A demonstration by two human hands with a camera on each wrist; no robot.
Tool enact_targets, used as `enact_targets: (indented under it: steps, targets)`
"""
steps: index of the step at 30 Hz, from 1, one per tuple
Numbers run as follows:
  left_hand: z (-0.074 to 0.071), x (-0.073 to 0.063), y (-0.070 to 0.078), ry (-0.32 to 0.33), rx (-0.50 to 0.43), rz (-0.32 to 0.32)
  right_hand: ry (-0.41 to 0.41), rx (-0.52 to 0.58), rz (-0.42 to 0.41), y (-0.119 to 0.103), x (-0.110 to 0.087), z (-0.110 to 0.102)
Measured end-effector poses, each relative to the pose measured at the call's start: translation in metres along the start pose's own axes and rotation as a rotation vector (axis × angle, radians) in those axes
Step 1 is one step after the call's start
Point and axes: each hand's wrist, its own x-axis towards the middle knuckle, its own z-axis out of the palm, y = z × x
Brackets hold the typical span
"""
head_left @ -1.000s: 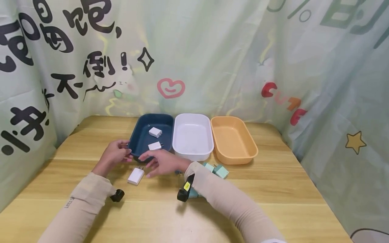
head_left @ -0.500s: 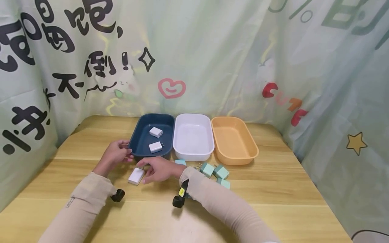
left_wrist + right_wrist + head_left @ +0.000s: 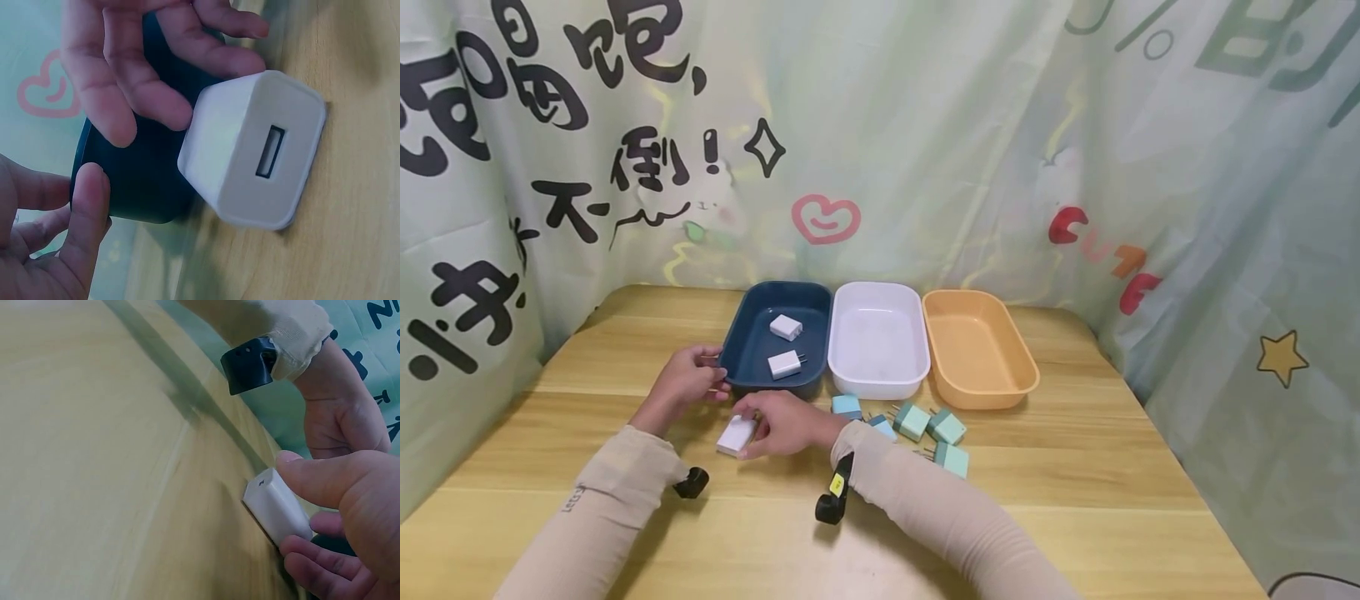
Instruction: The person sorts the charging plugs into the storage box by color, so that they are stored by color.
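Note:
My left hand [image 3: 688, 379] pinches the near-left rim of a dark blue tray [image 3: 778, 385]. In the left wrist view its thumb lies against the tray's wall. My right hand [image 3: 786, 423] is at a white USB charger [image 3: 735, 436] lying on the table in front of that tray. The right wrist view has the thumb at one end of the charger [image 3: 278, 506] and bent fingertips near the other. A fingertip appears to touch its upper edge in the left wrist view; a firm grip is not visible. Two white chargers [image 3: 785, 364] lie inside the blue tray.
A white tray [image 3: 880, 387] and an orange tray [image 3: 981, 398] stand right of the blue one. In front of them lie blue plugs [image 3: 847, 406] and several green plugs [image 3: 947, 427]. A printed curtain [image 3: 925, 167] hangs behind the wooden table [image 3: 1075, 500].
My right hand has come down from the blue tray's front edge, nearer to the white charger on the table. My left hand stays at the tray's rim.

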Motion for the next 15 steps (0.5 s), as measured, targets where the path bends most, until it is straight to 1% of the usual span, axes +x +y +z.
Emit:
enact_targets:
  steps: [3,8,15]
  targets:
    - [0.0003,0.0004,0.0,0.001,-0.006,0.006,0.016,-0.03,0.004,0.0002,0.001,0.0008]
    - [0.001,0.0007,0.0006,0.004,-0.009,0.015,0.026,-0.122,-0.001,0.0004,0.0029,0.0024]
    - [0.001,0.0007,0.0003,0.01,0.003,0.006,0.032,-0.164,-0.02,0.0011,0.0049,0.0074]
